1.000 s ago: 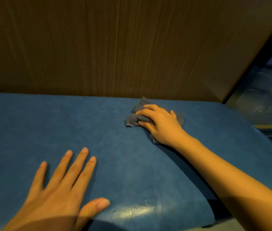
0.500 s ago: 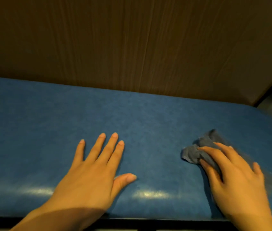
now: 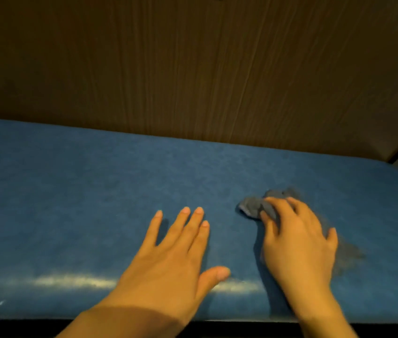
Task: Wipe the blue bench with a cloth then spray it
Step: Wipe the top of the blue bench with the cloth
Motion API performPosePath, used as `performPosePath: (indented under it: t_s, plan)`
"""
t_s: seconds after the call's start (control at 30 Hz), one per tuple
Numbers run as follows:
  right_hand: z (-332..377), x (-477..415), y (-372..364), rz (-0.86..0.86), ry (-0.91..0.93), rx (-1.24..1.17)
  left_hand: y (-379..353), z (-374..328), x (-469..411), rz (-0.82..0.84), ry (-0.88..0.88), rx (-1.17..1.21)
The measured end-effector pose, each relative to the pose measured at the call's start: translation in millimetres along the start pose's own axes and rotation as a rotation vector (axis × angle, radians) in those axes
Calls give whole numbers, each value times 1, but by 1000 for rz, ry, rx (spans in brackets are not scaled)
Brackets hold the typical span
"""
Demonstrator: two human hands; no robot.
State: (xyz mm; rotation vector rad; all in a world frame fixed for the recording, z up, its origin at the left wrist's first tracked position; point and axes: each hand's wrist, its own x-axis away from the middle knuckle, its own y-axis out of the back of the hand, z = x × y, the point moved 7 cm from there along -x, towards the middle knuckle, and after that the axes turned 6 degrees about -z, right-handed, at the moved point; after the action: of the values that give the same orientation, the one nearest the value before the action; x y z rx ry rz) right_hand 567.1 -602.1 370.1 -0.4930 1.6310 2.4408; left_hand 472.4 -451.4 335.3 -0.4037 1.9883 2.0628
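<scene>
Fingers (image 3: 194, 223) of the left hand (image 3: 168, 259) lay straight and slightly apart, flat on the blue worktop (image 3: 71, 191), with the thumb splayed out toward the cloth (image 3: 251, 207). This hand held nothing and rested just left of the cloth, closer to the viewer than it. The right hand (image 3: 297, 245) lay on top of the cloth. Its fingers (image 3: 278, 206) were bent down over the cloth, and a grey fold was bunched between forefinger and thumb, pressed to the surface. Only that crumpled fold showed clearly, poking out past the fingertips on the left. A smeared grey patch to the right of the hand was probably the rest of the cloth, though blur made that hard to judge.

Nearer than the cloth, a pale streak of glare (image 3: 71, 280) ran along the rounded front of the worktop, and a dark strip (image 3: 22, 328) lay below it at the bottom of the view. The cloth itself sat right of centre on the blue surface, about midway between front and back. Beyond the cloth the blue surface ran on to its back edge, where a dark wood-grain panel (image 3: 193, 69) rose and filled the upper half of the view.
</scene>
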Motion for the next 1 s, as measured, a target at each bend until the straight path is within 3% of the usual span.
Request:
performPosePath:
  t_s: [0.2,0.4,0.5,0.63,0.73,0.83,0.9,1.0]
  plan:
    - [19,-80,-44,175,-46,71,14,92,54,9,97,19]
    - [75,-122,-85,242,-52,79,13,102,68,-39,148,60]
    - [118,-128,-100,239,61,14,14,102,67,-46,175,72]
    - [161,-99,-104,304,400,-79,13,102,67,-44,174,48]
    - [150,-63,-84,406,580,-99,13,101,69,-47,176,34]
    - [118,-25,-57,468,617,-90,14,102,70,-61,180,7]
    - [97,0,-39,432,579,-97,14,101,71,-70,173,-8]
    - [77,31,-19,229,491,-23,13,101,71,-60,168,-20]
